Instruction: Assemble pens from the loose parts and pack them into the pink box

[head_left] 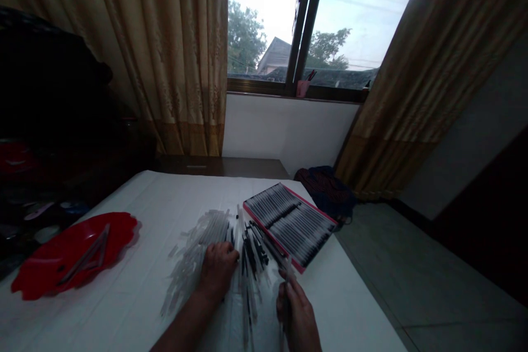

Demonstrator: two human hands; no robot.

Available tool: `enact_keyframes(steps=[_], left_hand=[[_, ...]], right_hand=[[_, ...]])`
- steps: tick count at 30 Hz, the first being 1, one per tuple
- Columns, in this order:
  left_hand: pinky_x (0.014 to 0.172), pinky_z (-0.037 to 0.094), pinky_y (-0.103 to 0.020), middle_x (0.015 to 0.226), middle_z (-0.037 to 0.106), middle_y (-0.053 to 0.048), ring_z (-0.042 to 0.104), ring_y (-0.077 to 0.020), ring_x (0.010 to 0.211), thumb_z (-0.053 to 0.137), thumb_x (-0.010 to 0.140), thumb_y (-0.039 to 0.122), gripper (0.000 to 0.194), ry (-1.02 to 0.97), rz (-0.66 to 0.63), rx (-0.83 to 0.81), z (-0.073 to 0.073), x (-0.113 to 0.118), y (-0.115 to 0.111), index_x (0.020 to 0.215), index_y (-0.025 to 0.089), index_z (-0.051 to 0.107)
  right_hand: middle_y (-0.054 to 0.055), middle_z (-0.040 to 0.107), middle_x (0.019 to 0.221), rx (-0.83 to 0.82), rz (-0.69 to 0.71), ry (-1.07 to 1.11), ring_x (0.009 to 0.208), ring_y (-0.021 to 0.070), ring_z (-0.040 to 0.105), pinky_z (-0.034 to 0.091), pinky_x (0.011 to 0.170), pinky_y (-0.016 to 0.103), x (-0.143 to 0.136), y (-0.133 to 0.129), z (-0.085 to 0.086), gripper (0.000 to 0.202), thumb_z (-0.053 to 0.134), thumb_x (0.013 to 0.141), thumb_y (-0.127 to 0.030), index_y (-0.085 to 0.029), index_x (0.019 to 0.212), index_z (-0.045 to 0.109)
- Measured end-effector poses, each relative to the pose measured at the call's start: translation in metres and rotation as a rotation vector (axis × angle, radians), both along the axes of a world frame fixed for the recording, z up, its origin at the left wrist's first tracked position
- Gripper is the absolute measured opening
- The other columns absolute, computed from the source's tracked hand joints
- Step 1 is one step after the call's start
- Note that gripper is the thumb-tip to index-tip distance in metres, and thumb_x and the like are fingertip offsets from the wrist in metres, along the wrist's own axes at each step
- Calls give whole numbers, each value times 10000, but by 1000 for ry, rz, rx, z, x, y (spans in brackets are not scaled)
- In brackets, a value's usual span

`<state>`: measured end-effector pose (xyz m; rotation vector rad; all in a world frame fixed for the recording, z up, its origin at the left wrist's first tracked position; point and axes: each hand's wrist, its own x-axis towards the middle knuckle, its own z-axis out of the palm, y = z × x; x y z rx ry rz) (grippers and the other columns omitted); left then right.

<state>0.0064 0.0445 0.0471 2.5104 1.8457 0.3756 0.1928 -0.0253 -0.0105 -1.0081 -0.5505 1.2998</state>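
Observation:
My left hand (218, 269) rests on the table with its fingers curled, between two heaps; whatever they hold is hidden. To its left spreads a pile of translucent plastic tubes (183, 267). Just right of it lies a loose heap of slim pens with black ends (253, 250), some pointing toward me. My right hand (297, 305) is wrapped around a slim, clear pen (289, 267), held upright near the box's front corner; whether there is more than one is unclear. Beyond it, a flat pink-edged box (309, 204) holds rows of similar pens side by side.
A red scalloped plastic dish (119, 231) with a few clear pieces in it stands on the left of the white-covered table (160, 198). Dark cloth (325, 187) lies past the far right corner. Behind are curtains (185, 55) and a window with a pink cup (302, 88) on its sill.

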Motion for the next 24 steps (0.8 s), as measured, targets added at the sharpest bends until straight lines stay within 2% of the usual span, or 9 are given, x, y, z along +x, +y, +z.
enact_keyframes(steps=[4, 6, 8, 11, 13, 15, 19, 22, 24], left_hand=[[837, 355, -368, 981, 668, -44, 578, -232, 961, 608, 797, 163, 144, -7, -18, 11, -5, -2, 1, 891, 239, 685], [842, 353, -368, 977, 670, -35, 579, -226, 961, 603, 803, 173, 143, -18, -29, 17, -6, -3, 2, 889, 252, 686], [842, 354, -371, 954, 674, -35, 584, -224, 949, 592, 807, 171, 131, -28, -33, 20, -5, -3, 3, 854, 247, 687], [843, 365, -376, 953, 682, -44, 591, -229, 940, 572, 817, 171, 124, -57, -29, 29, -1, -2, 2, 823, 231, 681], [861, 371, -376, 984, 682, -43, 591, -229, 961, 545, 841, 196, 130, -80, -33, 41, 1, -1, -2, 859, 235, 668], [851, 395, -365, 967, 686, -43, 606, -223, 942, 497, 875, 240, 148, -136, -32, 48, 1, -1, -10, 893, 237, 644], [656, 459, -286, 751, 674, -10, 648, -184, 694, 396, 909, 350, 205, -555, 21, -81, -4, 1, -34, 889, 242, 569], [576, 462, -264, 673, 658, 13, 631, -170, 598, 427, 874, 480, 263, -905, 59, -232, -10, 5, -51, 846, 247, 547], [546, 469, -267, 739, 695, -15, 645, -183, 625, 480, 816, 578, 353, -1113, 92, -322, -14, 7, -59, 872, 238, 556]], right_hand=[[-41, 573, 597, -82, -9, 56, 484, 79, 494, 344, 427, 168, -2, -1, 7, 627, 779, 552, -586, -183, 1016, 657], [-37, 586, 600, -75, -18, 67, 477, 76, 495, 333, 407, 156, -3, -1, 10, 620, 789, 549, -571, -181, 1012, 653], [-44, 584, 598, -62, -40, 114, 446, 62, 471, 287, 361, 133, 0, 1, 12, 567, 796, 579, -517, -187, 1016, 650], [-69, 560, 577, -107, -75, 349, 387, 31, 420, 229, 308, 104, 8, 4, 12, 382, 814, 600, -367, -197, 911, 668], [-80, 550, 553, -122, -38, 525, 384, 24, 437, 281, 317, 94, 14, 5, 14, 229, 806, 615, -247, -192, 787, 665], [-68, 593, 577, -117, 22, 640, 460, 39, 532, 407, 405, 108, 17, 5, 20, 162, 787, 634, -154, -190, 733, 665], [-45, 711, 741, -153, -13, 702, 657, 89, 658, 529, 602, 195, 9, 1, 38, 130, 773, 679, -168, -221, 776, 704], [-52, 738, 790, -191, -54, 725, 656, 104, 672, 518, 533, 192, -2, -2, 50, 156, 790, 676, -229, -247, 815, 720], [-33, 737, 737, -199, -20, 749, 603, 104, 662, 474, 445, 164, -9, -2, 54, 175, 795, 675, -246, -235, 837, 728]])
